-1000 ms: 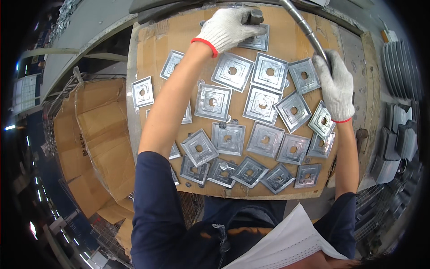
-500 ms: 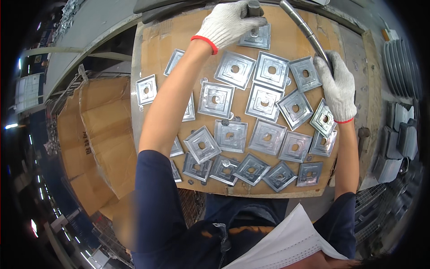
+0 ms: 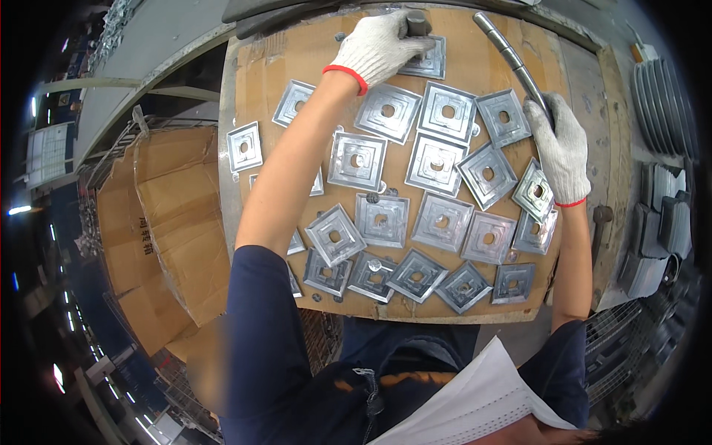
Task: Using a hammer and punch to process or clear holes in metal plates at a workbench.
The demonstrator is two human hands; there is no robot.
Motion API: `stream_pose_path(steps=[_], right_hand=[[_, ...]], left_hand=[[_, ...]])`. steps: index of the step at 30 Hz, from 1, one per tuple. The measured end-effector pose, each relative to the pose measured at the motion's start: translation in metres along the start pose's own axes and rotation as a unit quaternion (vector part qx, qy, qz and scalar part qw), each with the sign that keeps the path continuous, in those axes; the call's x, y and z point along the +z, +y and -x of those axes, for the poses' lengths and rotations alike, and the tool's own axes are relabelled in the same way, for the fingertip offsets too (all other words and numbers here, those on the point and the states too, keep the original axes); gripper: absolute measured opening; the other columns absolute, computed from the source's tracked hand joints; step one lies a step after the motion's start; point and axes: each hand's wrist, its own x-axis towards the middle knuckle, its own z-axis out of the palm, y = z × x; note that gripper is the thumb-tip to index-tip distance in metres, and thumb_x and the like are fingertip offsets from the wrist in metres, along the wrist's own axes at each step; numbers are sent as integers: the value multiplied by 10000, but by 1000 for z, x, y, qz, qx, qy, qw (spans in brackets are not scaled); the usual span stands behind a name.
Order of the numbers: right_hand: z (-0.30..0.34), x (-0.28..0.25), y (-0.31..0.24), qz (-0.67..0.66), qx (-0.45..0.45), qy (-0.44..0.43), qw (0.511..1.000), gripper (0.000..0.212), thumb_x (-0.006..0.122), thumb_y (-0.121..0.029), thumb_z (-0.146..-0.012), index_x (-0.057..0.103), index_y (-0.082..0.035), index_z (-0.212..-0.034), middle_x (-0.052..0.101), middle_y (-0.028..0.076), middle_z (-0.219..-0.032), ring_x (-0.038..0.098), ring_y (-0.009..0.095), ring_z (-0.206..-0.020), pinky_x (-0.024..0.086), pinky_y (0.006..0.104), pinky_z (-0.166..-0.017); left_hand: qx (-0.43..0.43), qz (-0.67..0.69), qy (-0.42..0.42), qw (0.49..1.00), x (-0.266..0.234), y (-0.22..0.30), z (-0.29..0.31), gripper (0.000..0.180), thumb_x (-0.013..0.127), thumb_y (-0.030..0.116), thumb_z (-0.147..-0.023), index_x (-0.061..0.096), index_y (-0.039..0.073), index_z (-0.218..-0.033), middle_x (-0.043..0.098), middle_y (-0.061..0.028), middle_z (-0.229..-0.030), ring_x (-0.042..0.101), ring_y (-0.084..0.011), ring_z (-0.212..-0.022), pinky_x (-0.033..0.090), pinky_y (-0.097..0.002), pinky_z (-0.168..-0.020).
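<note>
My left hand [image 3: 377,49], in a white knit glove with a red cuff, is closed around a short dark cylindrical metal punch [image 3: 418,24] at the far side of the board. The punch stands over a square silver metal plate [image 3: 433,62]; its lower end is hidden by my fingers. At the right, my gloved right hand [image 3: 561,152] grips the near end of a long round steel bar [image 3: 510,56], whose free end slants up to the far left. Close by that hand lies a smaller square plate [image 3: 532,190], overlapping another plate [image 3: 535,233].
Several square plates with centre holes, such as this plate [image 3: 357,160], spread over the cardboard-covered table [image 3: 282,59]. Small round slugs [image 3: 317,297] lie among them. A cardboard box [image 3: 182,215] stands at the left. Stacked round discs [image 3: 662,111] and stacked plates [image 3: 644,273] are at the right.
My left hand and the punch have come down a little toward me over the far plate. The steel bar's free end has dropped slightly nearer; my right hand has shifted very little.
</note>
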Motion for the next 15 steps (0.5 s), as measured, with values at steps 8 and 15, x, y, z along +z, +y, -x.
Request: stream_pose_path(steps=[8,15], right_hand=[[0,-8,-10,21,-3,-34,999,559,647,-519,-1049,693,21,-1189,679,161,-870,655,232,-794,530,366,-765],[-17,-18,-55,-1,-88,9,996,531,641,-527,-1052,706,-11,-1163,667,138,-818,663,222,-753,520,364,-723]], left_hand=[[-17,-8,45,999,11,4,1,510,747,537,-937,754,128,-1241,756,-106,-925,735,-234,-841,587,-367,-815],[-4,-29,-9,1000,3,-6,-3,565,763,579,-922,741,124,-1257,753,-114,-948,732,-235,-861,588,-395,-831]])
